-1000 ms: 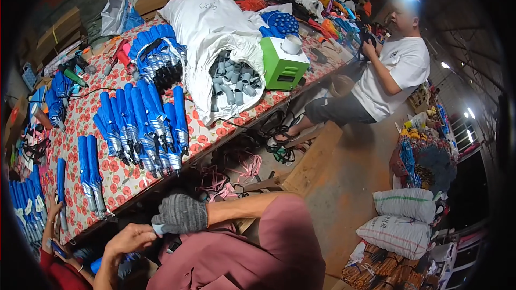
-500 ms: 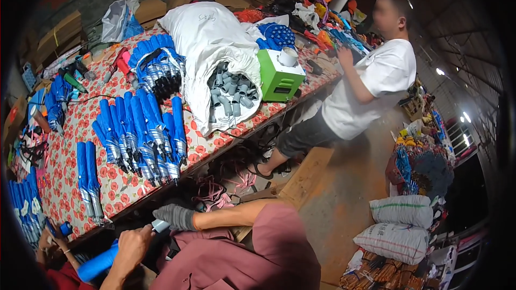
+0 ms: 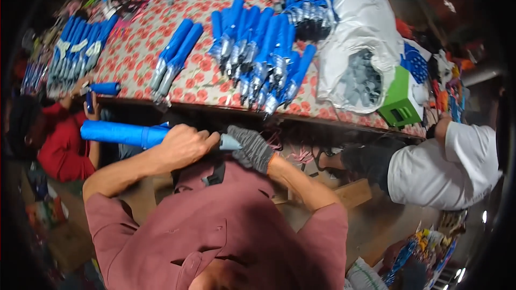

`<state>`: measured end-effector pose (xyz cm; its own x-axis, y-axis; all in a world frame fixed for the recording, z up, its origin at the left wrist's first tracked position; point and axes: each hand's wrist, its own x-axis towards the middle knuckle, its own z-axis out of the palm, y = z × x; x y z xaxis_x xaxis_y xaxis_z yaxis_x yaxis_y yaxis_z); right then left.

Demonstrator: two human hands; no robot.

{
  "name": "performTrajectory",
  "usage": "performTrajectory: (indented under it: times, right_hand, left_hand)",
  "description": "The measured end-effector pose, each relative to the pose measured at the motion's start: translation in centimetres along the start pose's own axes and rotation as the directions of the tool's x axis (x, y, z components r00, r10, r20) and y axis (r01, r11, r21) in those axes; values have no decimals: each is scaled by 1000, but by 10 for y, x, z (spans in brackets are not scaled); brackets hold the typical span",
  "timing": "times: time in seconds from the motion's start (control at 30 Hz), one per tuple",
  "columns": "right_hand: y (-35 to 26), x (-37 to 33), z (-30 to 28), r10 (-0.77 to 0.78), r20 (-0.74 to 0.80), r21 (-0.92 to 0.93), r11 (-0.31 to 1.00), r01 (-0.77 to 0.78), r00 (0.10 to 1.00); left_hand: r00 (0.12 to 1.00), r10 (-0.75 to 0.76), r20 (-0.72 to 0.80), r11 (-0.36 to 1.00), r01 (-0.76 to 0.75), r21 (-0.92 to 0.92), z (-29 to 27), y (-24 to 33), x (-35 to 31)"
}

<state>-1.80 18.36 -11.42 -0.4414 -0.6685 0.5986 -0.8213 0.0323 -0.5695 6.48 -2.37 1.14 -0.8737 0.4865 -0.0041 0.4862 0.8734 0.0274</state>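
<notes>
That umbrella point(image 3: 119, 133) lies left to right. The left hand point(image 3: 186, 144) clasps it; the right hand point(image 3: 255, 152) meets the grey tip point(image 3: 230, 143), grip unclear

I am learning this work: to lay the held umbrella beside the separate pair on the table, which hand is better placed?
Probably the left hand: it wraps around the blue folded umbrella and is nearer that pair of umbrellas. The gloved right hand is at the umbrella's grey end.

Mauve short-sleeved shirt point(image 3: 242, 220); 1 grey knit glove point(image 3: 250, 148), right hand point(image 3: 256, 153).
</notes>
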Motion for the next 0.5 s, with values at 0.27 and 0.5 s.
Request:
performTrajectory:
  times: [0.27, 0.5]
  right_hand:
    - [-40, 51, -62, 323, 298, -17, 943, -333, 898]
    - [33, -8, -2, 104, 131, 30, 994, -109, 986]
  left_hand:
    - [976, 43, 215, 703, 123, -700, 0, -36, 1]
    - [995, -91, 47, 962, 100, -253, 21, -16, 0]
